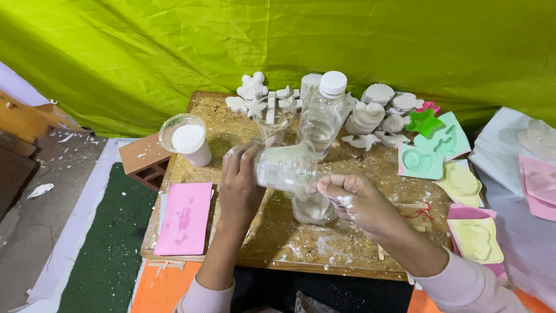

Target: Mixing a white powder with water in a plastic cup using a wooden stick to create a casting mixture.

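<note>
— What are the hands doing?

— The left hand [240, 185] is wrapped around a clear plastic cup [285, 167], holding it tipped on its side with the mouth pointing right. The right hand [358, 203] is curled at that mouth, fingertips pinched together and dusted with white powder; I cannot tell whether they grip anything.

— Where is the cup, exactly?

— Raised above the middle of a chipboard table [278, 243], right over a second clear cup [313, 208] that stands upright on the board.

— What else is close by?

— Just behind the tipped cup stands a clear bottle [322, 113] with a white cap, and beside it an empty glass [272, 119]. To the left sits a tub of white powder [186, 139], and nearer the person a pink sheet [185, 217] lies flat on the table.

— And further back?

— White plaster casts [370, 116], stars, shells and other shapes, are lined up along the far edge. On the right lie moulds: green ones [431, 148], then yellow ones [472, 237]. A bright green tarp [278, 40] hangs behind everything. White crumbs are scattered over the board.
</note>
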